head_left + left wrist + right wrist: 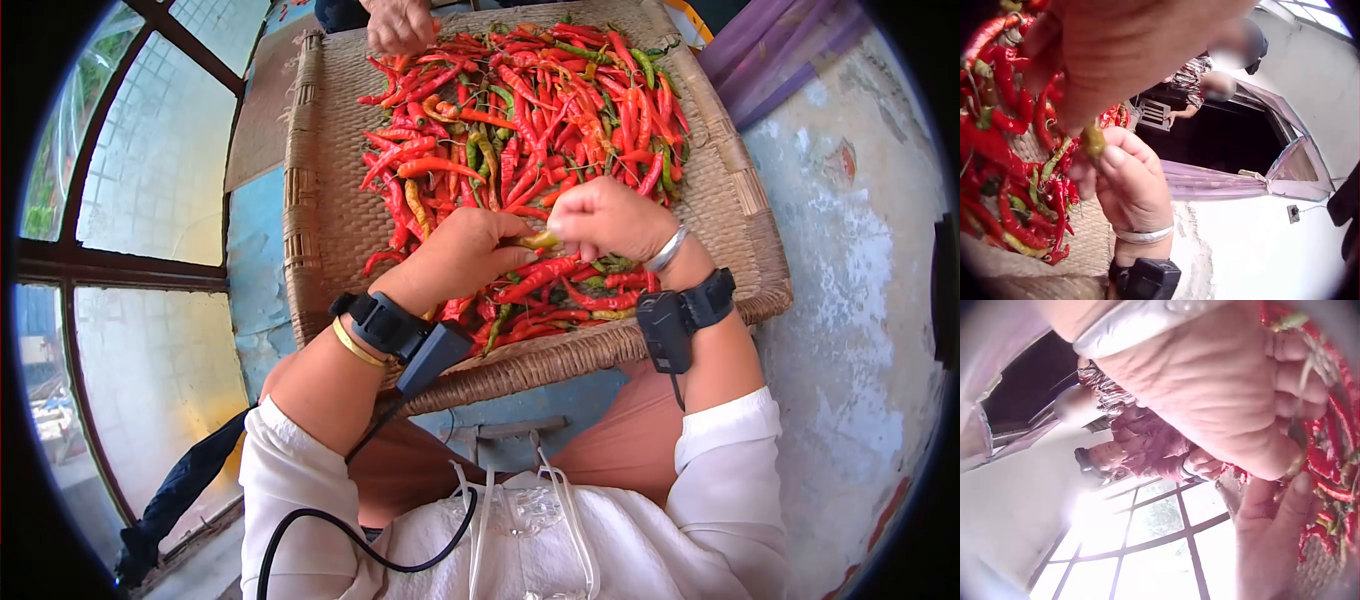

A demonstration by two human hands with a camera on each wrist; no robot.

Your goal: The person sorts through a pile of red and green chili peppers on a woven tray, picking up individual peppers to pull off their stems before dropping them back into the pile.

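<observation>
- The left hand (470, 250) sits at the centre of the head view, fingers curled inward; its fingertips pinch one end of a yellow-green chili (540, 240).
- The right hand (605, 218) lies just right of it, fingers bent tight; it pinches the other end of the same chili, so the two hands almost touch across it.
- The chili is held just above the near part of the chili pile (540, 110), in the middle of the frame; in the left wrist view it shows as a dull green stub (1093, 140) between the left hand (1129, 44) at the top and the right hand's thumb and curled fingers (1132, 181) below.
- In the right wrist view the right hand (1210, 387) fills the upper frame and the left hand (1272, 531) rises from the lower right; the grip there is blurred, perhaps on a thin stem.
- The pile, mostly red with some green pods, is spread over a woven tray (320, 220) resting on the person's lap.
- A silver bangle (668, 248) circles the right wrist; a gold bangle (355, 345) circles the left.
- Another person's hand (400, 25) touches the chilies at the top edge of the head view.
- A paned window (150, 180) fills the left of that frame.
</observation>
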